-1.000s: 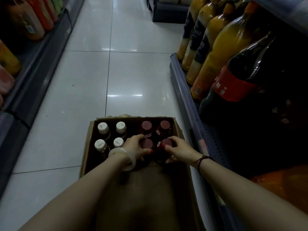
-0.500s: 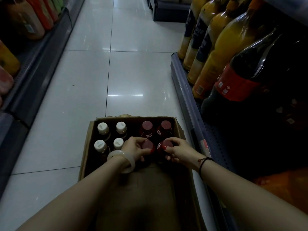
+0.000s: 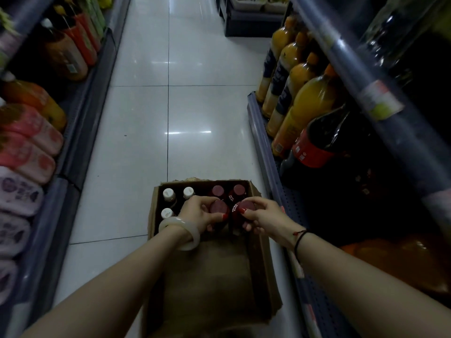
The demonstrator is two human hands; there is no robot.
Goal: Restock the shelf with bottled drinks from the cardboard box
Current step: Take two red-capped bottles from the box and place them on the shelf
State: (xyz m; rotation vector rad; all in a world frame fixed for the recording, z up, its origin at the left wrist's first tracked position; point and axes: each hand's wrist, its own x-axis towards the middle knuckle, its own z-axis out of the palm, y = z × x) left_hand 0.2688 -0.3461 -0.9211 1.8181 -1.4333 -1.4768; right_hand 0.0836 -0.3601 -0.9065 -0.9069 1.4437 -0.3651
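sitting on the white tiled floor (image 3: 136,147): open brown cardboard box (image 3: 262,259), white-capped bottles (image 3: 168,193) at its left. gripping a dark-red-capped bottle (image 3: 218,207) with the left hand (image 3: 199,212); clasping a second red-capped bottle (image 3: 245,208) with the right hand (image 3: 262,217). standing rightward: grey metal shelf (image 3: 262,152) with orange juice bottles (image 3: 300,111).

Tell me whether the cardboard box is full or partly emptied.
Partly emptied. Bottles stand only at the far end of the cardboard box; its near half shows bare cardboard floor.
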